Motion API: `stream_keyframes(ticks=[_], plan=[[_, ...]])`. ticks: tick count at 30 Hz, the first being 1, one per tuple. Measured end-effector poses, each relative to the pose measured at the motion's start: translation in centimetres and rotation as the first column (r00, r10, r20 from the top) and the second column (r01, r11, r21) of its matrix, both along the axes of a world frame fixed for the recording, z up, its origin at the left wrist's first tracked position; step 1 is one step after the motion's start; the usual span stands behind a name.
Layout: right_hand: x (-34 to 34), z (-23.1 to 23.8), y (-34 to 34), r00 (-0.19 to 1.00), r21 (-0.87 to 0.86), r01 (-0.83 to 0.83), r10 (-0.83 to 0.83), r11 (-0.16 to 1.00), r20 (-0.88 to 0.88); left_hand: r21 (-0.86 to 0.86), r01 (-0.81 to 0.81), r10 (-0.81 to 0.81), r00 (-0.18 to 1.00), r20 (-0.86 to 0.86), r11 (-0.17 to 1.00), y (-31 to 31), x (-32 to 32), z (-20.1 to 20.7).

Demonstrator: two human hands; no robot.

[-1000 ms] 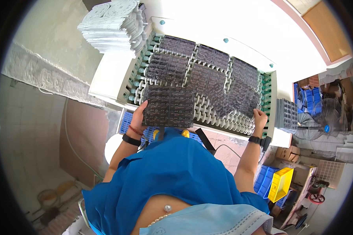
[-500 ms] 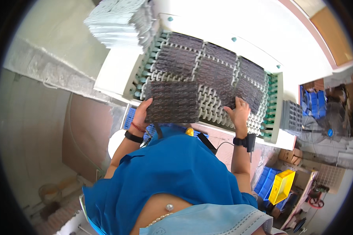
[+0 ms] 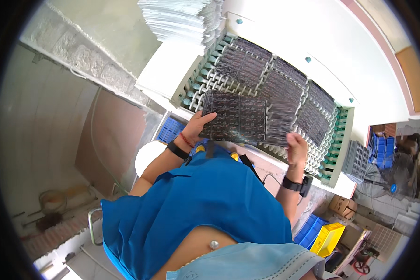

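My left hand (image 3: 200, 126) grips the left edge of a stack of dark circuit board panels (image 3: 235, 116), thumb on top. The stack is held over the near edge of the roller conveyor (image 3: 194, 105). My right hand (image 3: 297, 148) pinches the near right corner of a single dark panel (image 3: 281, 122), which is smeared by motion and partly overlaps the stack's right side. Beyond my hands, more dark panels (image 3: 244, 67) lie flat in rows on the pale rollers.
White machine covers (image 3: 284, 28) border the conveyor. A tall pile of pale sheets (image 3: 179, 21) stands at the far left, grey racks (image 3: 354, 161) at the right end. Blue and yellow crates (image 3: 327, 239) sit lower right. A blue basket (image 3: 171, 129) is below my left hand.
My right hand was open over the rollers and has closed on a panel beside the stack. The left hand still holds the stack. The whole view has shifted and turned slightly.
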State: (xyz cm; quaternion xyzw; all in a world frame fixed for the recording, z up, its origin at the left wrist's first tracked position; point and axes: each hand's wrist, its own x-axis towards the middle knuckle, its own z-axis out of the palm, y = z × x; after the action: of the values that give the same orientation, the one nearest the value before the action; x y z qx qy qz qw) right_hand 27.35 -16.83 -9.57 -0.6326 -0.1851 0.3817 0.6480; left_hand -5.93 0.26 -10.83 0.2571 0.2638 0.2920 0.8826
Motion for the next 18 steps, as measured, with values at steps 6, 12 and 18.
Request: stream_keyframes(ticks=[6, 12, 18], plan=[[2.3, 0.6, 1.1, 0.972, 0.066, 0.073, -0.057, 0.995, -0.226, 0.003, -0.077, 0.077, 0.997, -0.013, 0.997, -0.1, 1.4, 1.3], [21.5, 5.4, -10.9, 0.784, 0.12, 0.57, -0.582, 0.813, 0.215, 0.047, -0.162, 0.163, 0.987, -0.008, 0.986, -0.7, 3.0, 2.3], [33.4, 11.2, -13.8, 0.652, 0.125, 0.714, -0.72, 0.689, 0.238, 0.019, -0.14, 0.14, 0.99, 0.002, 0.99, -0.9, 3.9, 2.7]])
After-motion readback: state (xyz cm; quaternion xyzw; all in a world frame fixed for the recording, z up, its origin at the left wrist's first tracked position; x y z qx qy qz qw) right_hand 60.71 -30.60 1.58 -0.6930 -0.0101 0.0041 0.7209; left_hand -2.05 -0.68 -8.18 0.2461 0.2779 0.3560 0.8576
